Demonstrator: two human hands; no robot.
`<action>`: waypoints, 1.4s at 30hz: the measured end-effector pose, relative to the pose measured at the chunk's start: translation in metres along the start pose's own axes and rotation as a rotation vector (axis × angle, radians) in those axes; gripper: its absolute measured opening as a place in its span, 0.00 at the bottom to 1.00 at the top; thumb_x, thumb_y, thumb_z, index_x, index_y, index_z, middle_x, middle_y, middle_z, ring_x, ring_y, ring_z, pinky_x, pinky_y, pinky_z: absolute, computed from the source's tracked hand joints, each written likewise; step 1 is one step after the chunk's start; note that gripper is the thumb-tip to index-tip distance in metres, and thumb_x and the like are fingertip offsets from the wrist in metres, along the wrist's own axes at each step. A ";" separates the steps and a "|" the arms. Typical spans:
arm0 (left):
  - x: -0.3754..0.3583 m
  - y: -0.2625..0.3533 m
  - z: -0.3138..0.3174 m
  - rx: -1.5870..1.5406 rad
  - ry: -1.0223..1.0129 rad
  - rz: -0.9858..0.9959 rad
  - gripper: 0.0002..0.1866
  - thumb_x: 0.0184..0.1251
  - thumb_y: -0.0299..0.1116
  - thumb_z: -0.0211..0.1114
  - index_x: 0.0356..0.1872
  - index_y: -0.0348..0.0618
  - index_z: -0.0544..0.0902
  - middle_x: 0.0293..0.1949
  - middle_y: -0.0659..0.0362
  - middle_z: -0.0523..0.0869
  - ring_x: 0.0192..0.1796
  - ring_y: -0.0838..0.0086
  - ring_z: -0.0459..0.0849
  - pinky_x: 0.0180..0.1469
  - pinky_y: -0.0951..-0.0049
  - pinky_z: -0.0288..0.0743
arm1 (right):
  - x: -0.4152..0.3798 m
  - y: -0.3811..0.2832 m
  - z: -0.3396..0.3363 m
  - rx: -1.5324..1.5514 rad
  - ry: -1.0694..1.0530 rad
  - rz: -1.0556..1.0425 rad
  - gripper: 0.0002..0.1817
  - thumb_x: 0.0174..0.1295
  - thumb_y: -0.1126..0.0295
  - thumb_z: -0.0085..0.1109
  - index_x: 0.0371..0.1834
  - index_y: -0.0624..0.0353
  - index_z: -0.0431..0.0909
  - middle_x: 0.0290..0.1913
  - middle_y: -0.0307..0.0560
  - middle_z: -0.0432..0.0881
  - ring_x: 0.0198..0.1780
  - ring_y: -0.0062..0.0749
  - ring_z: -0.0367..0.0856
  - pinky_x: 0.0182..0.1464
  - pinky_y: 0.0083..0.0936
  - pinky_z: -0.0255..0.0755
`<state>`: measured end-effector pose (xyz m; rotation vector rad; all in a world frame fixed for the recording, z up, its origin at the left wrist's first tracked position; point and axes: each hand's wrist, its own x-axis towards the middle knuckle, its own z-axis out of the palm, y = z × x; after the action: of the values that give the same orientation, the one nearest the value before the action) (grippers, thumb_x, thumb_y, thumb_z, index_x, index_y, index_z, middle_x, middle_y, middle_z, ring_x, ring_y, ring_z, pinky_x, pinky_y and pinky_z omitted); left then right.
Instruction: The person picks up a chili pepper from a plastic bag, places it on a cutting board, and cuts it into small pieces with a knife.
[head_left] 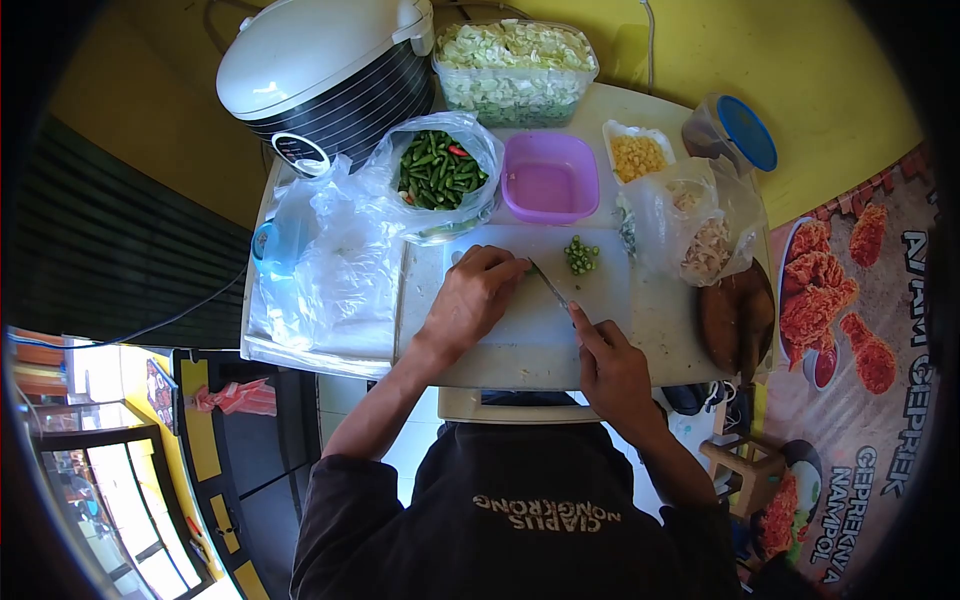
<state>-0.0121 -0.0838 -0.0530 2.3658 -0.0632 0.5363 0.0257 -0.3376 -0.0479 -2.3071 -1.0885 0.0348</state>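
My right hand (610, 372) is closed on the handle of a knife (549, 284), whose blade points up and left over a white cutting board (520, 322). At the blade's tip, my left hand (482, 290) has its fingers bent together on the board; what they hold is too small to make out. A small heap of chopped green chili (581, 255) lies on the board, right of the blade. Beyond the board stand an open plastic bag of whole green chilies (438, 172) with a few red ones and a purple container (550, 178).
Behind are a rice cooker (325, 75) and a tub of chopped cabbage (515, 72). On the right stand a tray of yellow pieces (637, 157), a bag of pale shreds (706, 245), a blue-lidded container (746, 133) and a brown object (735, 318). Clear plastic (340, 262) lies left.
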 end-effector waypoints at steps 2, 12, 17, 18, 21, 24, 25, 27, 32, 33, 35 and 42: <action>-0.001 -0.001 0.001 0.011 0.004 0.004 0.13 0.68 0.22 0.71 0.51 0.40 0.90 0.47 0.51 0.88 0.50 0.53 0.88 0.54 0.57 0.83 | 0.000 0.001 0.000 -0.015 -0.003 -0.006 0.37 0.66 0.79 0.63 0.81 0.48 0.71 0.40 0.47 0.80 0.30 0.42 0.85 0.33 0.38 0.82; -0.001 -0.001 0.002 0.035 -0.003 0.020 0.15 0.65 0.20 0.72 0.52 0.40 0.91 0.49 0.51 0.88 0.51 0.54 0.88 0.54 0.58 0.84 | 0.000 -0.001 -0.012 -0.087 -0.042 -0.030 0.38 0.64 0.79 0.64 0.81 0.49 0.71 0.38 0.46 0.79 0.28 0.41 0.83 0.32 0.38 0.81; 0.001 -0.004 0.003 0.032 -0.007 0.028 0.15 0.64 0.19 0.72 0.51 0.40 0.91 0.49 0.51 0.88 0.51 0.55 0.88 0.53 0.59 0.84 | 0.017 -0.006 0.000 -0.121 -0.024 -0.040 0.38 0.63 0.79 0.64 0.80 0.49 0.71 0.37 0.45 0.77 0.27 0.41 0.82 0.32 0.38 0.81; 0.001 -0.004 0.003 0.028 -0.003 0.026 0.15 0.64 0.19 0.72 0.51 0.40 0.91 0.49 0.51 0.88 0.51 0.55 0.88 0.53 0.59 0.84 | 0.023 -0.007 0.002 -0.123 -0.022 -0.038 0.39 0.63 0.79 0.64 0.80 0.49 0.72 0.36 0.45 0.77 0.27 0.41 0.82 0.32 0.38 0.81; 0.000 -0.004 0.006 0.021 0.025 0.015 0.14 0.64 0.19 0.72 0.50 0.40 0.91 0.48 0.52 0.89 0.50 0.55 0.88 0.52 0.59 0.84 | 0.024 -0.007 0.002 -0.118 -0.028 -0.043 0.39 0.61 0.79 0.65 0.80 0.50 0.71 0.36 0.46 0.77 0.27 0.41 0.82 0.31 0.38 0.81; 0.000 -0.004 0.010 -0.007 0.047 -0.001 0.14 0.64 0.18 0.72 0.50 0.40 0.91 0.47 0.52 0.89 0.49 0.56 0.88 0.52 0.59 0.84 | 0.014 -0.005 -0.007 -0.126 -0.062 -0.027 0.40 0.61 0.80 0.65 0.80 0.51 0.71 0.36 0.46 0.77 0.27 0.41 0.82 0.31 0.38 0.81; 0.000 -0.005 0.009 -0.016 0.055 -0.008 0.14 0.64 0.18 0.72 0.50 0.40 0.91 0.47 0.52 0.89 0.48 0.56 0.88 0.51 0.59 0.84 | 0.011 -0.005 -0.008 -0.128 -0.077 -0.023 0.40 0.61 0.80 0.65 0.81 0.51 0.71 0.36 0.47 0.77 0.27 0.41 0.82 0.31 0.38 0.81; 0.000 -0.004 0.008 -0.016 0.049 -0.006 0.14 0.64 0.18 0.73 0.50 0.40 0.91 0.47 0.52 0.89 0.48 0.57 0.88 0.51 0.59 0.84 | 0.007 -0.003 -0.003 -0.125 -0.077 -0.022 0.40 0.61 0.80 0.64 0.81 0.51 0.70 0.36 0.47 0.77 0.27 0.42 0.82 0.31 0.38 0.81; 0.000 -0.002 0.008 -0.015 0.052 -0.009 0.14 0.64 0.18 0.73 0.50 0.40 0.91 0.46 0.52 0.89 0.49 0.57 0.88 0.51 0.60 0.83 | 0.017 -0.008 0.004 -0.116 -0.065 -0.017 0.40 0.62 0.80 0.63 0.82 0.52 0.69 0.37 0.48 0.77 0.26 0.43 0.82 0.31 0.39 0.80; 0.000 -0.003 0.009 -0.019 0.055 -0.014 0.14 0.64 0.18 0.73 0.50 0.40 0.91 0.46 0.52 0.89 0.49 0.57 0.88 0.52 0.60 0.83 | 0.019 -0.009 0.003 -0.113 -0.070 -0.013 0.40 0.63 0.81 0.63 0.82 0.52 0.68 0.38 0.48 0.78 0.26 0.44 0.82 0.31 0.40 0.80; -0.001 -0.003 0.009 -0.021 0.056 -0.019 0.14 0.64 0.18 0.73 0.50 0.40 0.91 0.46 0.52 0.89 0.49 0.57 0.88 0.52 0.59 0.83 | 0.016 -0.010 0.002 -0.114 -0.077 -0.003 0.40 0.63 0.81 0.63 0.82 0.52 0.68 0.38 0.49 0.78 0.27 0.45 0.82 0.31 0.41 0.80; 0.003 0.003 0.007 -0.043 0.059 -0.051 0.10 0.66 0.21 0.73 0.48 0.38 0.89 0.46 0.52 0.90 0.50 0.55 0.88 0.53 0.59 0.82 | -0.004 -0.004 -0.008 -0.031 -0.049 0.041 0.36 0.65 0.79 0.63 0.80 0.52 0.72 0.37 0.48 0.80 0.27 0.45 0.83 0.31 0.40 0.81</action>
<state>-0.0071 -0.0901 -0.0547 2.3015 0.0127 0.5744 0.0226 -0.3421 -0.0403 -2.3677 -1.0727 0.0908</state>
